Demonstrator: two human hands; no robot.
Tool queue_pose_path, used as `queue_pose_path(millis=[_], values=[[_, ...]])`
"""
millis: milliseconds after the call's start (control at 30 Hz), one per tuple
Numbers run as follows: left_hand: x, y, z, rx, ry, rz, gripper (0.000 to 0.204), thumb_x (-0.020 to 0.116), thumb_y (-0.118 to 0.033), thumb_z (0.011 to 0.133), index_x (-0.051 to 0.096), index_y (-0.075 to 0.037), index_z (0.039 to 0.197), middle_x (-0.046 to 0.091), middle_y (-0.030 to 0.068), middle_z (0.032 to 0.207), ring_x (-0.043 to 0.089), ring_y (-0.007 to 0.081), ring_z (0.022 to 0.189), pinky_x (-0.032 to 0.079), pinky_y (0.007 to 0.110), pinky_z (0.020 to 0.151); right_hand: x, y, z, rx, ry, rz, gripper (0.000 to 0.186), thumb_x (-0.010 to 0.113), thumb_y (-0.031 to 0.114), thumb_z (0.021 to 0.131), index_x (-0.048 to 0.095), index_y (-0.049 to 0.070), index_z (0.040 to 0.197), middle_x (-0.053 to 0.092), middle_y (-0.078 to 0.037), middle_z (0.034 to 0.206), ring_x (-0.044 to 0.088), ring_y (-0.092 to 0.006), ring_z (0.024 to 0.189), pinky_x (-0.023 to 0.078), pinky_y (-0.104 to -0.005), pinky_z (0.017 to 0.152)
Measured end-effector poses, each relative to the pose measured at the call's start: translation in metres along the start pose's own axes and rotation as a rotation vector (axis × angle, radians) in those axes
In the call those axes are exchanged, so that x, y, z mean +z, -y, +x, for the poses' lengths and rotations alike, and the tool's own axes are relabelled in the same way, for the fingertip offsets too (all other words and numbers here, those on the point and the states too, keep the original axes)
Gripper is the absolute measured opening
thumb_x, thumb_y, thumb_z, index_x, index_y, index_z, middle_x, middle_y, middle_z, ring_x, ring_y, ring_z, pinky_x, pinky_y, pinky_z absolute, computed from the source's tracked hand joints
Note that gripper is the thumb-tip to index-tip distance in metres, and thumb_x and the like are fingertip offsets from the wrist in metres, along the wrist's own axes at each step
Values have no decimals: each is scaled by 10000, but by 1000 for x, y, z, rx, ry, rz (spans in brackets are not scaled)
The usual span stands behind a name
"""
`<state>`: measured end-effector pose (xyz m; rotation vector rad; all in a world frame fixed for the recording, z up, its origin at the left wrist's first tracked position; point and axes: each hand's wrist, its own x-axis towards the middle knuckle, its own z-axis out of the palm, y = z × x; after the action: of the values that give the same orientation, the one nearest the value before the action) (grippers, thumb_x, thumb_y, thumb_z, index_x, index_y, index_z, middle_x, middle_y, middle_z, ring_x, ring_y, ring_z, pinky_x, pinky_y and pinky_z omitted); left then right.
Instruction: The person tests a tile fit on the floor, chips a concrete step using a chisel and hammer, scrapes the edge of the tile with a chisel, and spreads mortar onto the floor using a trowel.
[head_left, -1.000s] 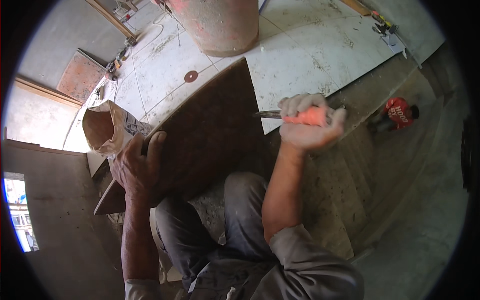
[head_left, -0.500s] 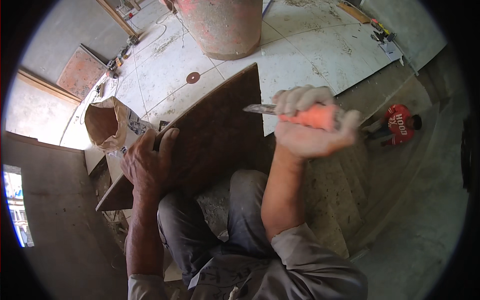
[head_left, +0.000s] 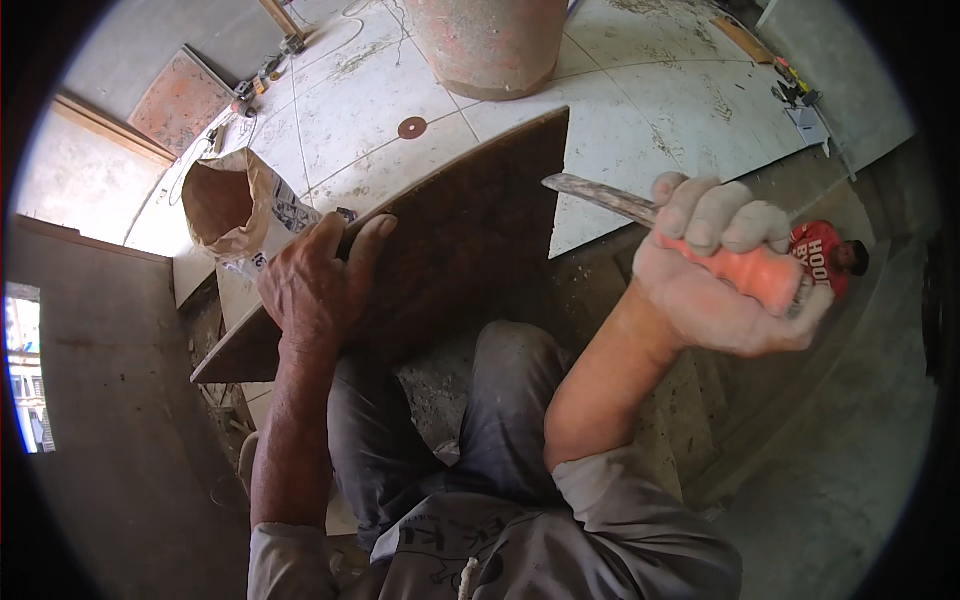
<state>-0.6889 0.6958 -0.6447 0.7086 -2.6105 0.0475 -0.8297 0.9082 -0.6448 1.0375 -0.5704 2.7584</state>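
My left hand [head_left: 318, 278] is clamped over the top edge of a thin dark brown panel [head_left: 470, 215], with the thumb on its near face. The panel leans at a slant in front of my knees, its pointed far corner toward the middle of the view. Raised to the right of the panel, my right hand [head_left: 715, 285] is closed round an orange-handled tool with a narrow blade [head_left: 605, 197]. The fingers are coated in pale dust. The blade points left, its tip apart from the panel in this view, near the upper right corner.
An open paper sack [head_left: 225, 205] stands left of the panel. Ahead, a large dusty bucket [head_left: 490, 50] and a reddish disc [head_left: 412, 128] rest on white floor tiles [head_left: 360, 85]. Power tools [head_left: 255, 95] lie by the left wall. A person in red [head_left: 825, 255] is lower down at right.
My right hand has swung right and toward me with the tool, drawing the blade away from the panel. My left hand keeps its hold; the whole view has shifted slightly.
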Motion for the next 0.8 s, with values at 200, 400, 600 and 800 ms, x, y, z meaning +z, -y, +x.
queue_pose_path(millis=[200,400,600,800], values=[[-6,-3,3,-15,9,-44,474,627,-524,774,586,-64,668,591,130,610,600,316,593,425,425,555,-31,-68,-46,406,-403,-355,545,254,494,860,446,52,606,433,-104,471,393,-209,403,394,-337,485],[-1,-5,4,3,1,-13,477,622,-526,778,579,-66,659,591,130,611,598,315,585,422,412,540,-98,-27,-49,226,-404,-320,580,280,570,824,435,61,594,428,-94,498,400,-236,448,397,-399,565],[-1,-6,6,-45,47,-1,440,591,-546,791,619,-109,746,618,139,688,608,340,659,433,431,591,-174,-6,-130,527,-903,-393,497,416,545,862,401,133,583,406,-11,499,417,-156,456,352,-270,445],[6,3,9,-36,59,142,421,526,-572,822,679,-190,914,658,143,812,624,358,772,463,451,675,-229,76,-268,860,-1291,-929,503,441,553,875,402,138,594,419,-20,534,400,-110,460,325,-263,435]])
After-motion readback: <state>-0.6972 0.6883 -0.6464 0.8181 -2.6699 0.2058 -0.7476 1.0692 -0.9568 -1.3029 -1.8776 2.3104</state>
